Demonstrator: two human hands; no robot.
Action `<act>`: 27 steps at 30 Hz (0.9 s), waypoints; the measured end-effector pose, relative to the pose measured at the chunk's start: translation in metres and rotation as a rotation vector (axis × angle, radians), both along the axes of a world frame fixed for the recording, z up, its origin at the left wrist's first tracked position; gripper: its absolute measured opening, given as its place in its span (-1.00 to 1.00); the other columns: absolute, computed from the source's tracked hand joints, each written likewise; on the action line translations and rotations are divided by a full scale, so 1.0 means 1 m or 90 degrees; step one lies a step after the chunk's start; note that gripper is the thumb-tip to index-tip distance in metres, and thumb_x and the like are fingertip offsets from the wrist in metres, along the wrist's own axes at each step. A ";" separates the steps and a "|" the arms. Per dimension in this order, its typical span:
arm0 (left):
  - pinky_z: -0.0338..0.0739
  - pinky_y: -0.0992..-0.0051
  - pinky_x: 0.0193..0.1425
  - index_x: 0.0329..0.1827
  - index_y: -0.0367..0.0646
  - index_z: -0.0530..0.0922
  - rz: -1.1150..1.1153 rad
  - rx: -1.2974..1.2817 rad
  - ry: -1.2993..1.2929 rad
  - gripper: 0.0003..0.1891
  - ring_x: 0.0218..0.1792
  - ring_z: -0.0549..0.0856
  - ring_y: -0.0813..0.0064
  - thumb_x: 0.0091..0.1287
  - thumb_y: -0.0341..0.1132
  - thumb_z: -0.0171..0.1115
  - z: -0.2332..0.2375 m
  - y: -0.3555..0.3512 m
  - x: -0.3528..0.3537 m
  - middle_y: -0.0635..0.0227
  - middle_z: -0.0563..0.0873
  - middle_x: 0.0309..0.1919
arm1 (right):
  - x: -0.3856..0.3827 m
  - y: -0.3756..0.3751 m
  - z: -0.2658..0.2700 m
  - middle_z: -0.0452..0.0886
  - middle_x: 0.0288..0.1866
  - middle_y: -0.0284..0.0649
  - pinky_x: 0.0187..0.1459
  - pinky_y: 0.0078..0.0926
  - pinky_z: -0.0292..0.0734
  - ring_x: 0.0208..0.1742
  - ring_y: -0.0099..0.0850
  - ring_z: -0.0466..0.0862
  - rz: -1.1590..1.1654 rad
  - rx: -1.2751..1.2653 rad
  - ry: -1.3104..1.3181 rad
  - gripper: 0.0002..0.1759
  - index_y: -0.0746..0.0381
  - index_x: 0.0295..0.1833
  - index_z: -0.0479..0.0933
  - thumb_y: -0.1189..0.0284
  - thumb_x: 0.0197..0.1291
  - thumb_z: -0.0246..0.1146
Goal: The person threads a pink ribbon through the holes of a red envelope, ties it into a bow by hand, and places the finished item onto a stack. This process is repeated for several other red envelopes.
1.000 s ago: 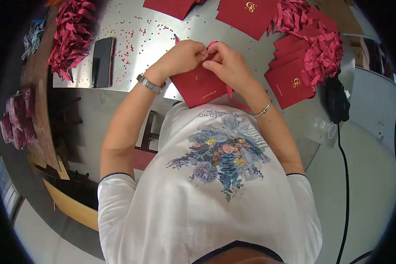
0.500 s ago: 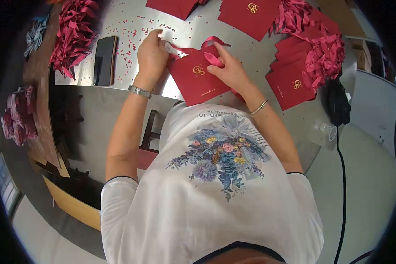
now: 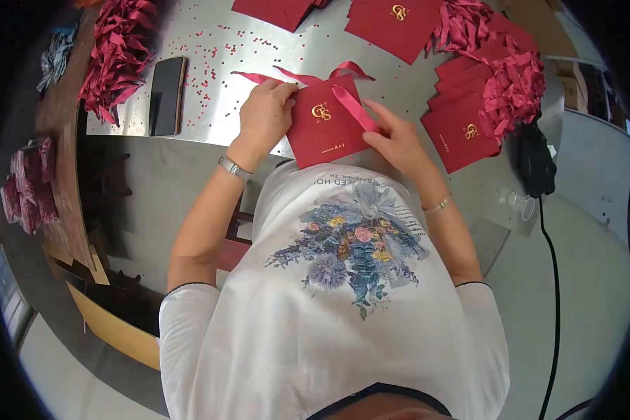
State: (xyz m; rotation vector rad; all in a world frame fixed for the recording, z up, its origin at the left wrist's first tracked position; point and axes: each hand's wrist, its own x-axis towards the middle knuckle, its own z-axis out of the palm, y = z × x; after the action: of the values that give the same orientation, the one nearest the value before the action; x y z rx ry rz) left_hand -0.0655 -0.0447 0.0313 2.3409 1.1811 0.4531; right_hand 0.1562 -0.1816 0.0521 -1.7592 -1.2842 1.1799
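A flat red paper bag [image 3: 322, 136] with a gold monogram lies at the table's front edge, close to my shirt. My left hand [image 3: 264, 119] is closed at the bag's upper left edge, its fingertips partly hidden. Between thumb and fingers of my right hand [image 3: 397, 140], at the bag's right side, is a pink-red ribbon [image 3: 355, 107] that slants across the bag's front. Other ribbon ends [image 3: 353, 68] curl out past the bag's top edge onto the metal table.
A phone [image 3: 168, 96] lies left, beside a ribbon heap [image 3: 115, 59]. Small red dots of scrap [image 3: 206, 70] are scattered over the table [image 3: 217, 115]. Fanned red bags [image 3: 455, 136] with bunched ribbons [image 3: 514, 91] lie right, near a black cable [image 3: 554, 301].
My left hand has come down and right onto the bag's edge. My right hand has moved right and down, drawing the ribbon across the front. The bag has shifted slightly right.
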 end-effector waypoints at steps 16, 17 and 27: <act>0.58 0.36 -0.10 -0.14 -0.20 0.66 0.034 -0.216 -0.166 -0.79 -0.19 0.68 0.24 0.14 -0.51 0.28 -0.001 0.003 -0.010 0.19 0.67 -0.23 | 0.003 -0.072 0.065 0.61 -0.03 -0.20 -0.02 -0.57 0.51 -0.06 -0.49 0.60 -0.034 0.012 0.280 -0.63 0.35 0.11 0.56 0.68 0.14 0.26; 0.58 0.43 -0.15 -0.13 -0.23 0.65 0.051 -0.238 -0.166 -0.78 -0.23 0.67 0.36 0.15 -0.53 0.30 -0.003 0.003 -0.010 0.24 0.69 -0.25 | 0.003 -0.070 0.066 0.61 -0.03 -0.20 -0.02 -0.57 0.51 -0.06 -0.49 0.60 -0.029 0.012 0.282 -0.63 0.35 0.11 0.56 0.68 0.14 0.26; 0.57 0.46 -0.13 -0.19 -0.29 0.63 0.044 -0.364 -0.100 -0.80 -0.29 0.68 0.43 0.10 -0.49 0.35 0.019 0.009 -0.014 0.25 0.72 -0.33 | -0.049 0.004 0.059 0.62 -0.30 -0.26 -0.24 -0.57 0.51 -0.27 -0.55 0.59 -0.035 0.082 0.188 -0.86 0.30 -0.12 0.57 0.52 0.28 0.15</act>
State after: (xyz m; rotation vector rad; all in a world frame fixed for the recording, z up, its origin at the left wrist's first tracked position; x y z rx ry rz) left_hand -0.0792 -0.0361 0.0505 1.7491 1.1377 0.2677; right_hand 0.1071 -0.1774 0.1106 -1.4552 -1.1038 1.2433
